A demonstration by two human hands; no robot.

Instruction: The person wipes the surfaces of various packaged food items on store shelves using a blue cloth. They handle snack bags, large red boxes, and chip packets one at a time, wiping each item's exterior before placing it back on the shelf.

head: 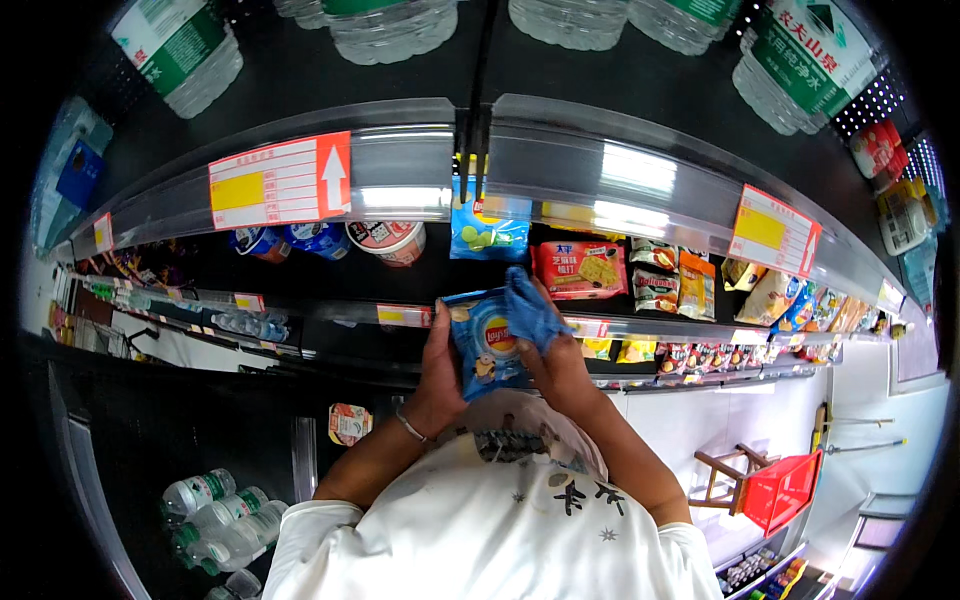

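Observation:
A blue Lay's chip bag (476, 341) is gripped along its left side by my left hand (437, 371), which has a bracelet at the wrist. My right hand (561, 367) clutches a crumpled blue cloth (529, 309) against the bag's right part, covering some of its front. Just beyond, a second blue Lay's bag (489, 234) stands on the dark shelf, partly behind the clear shelf edge above it. To its right lies a red cracker packet (581, 268). An instant noodle cup (387, 241) stands to its left.
Large water bottles (806, 64) line the shelf above, whose clear price rail (405, 172) juts out over the snacks. Small snack packets (656, 291) sit at right. More bottles (225, 517) lie at lower left. A red basket (781, 495) and a wooden stool (724, 480) stand at right.

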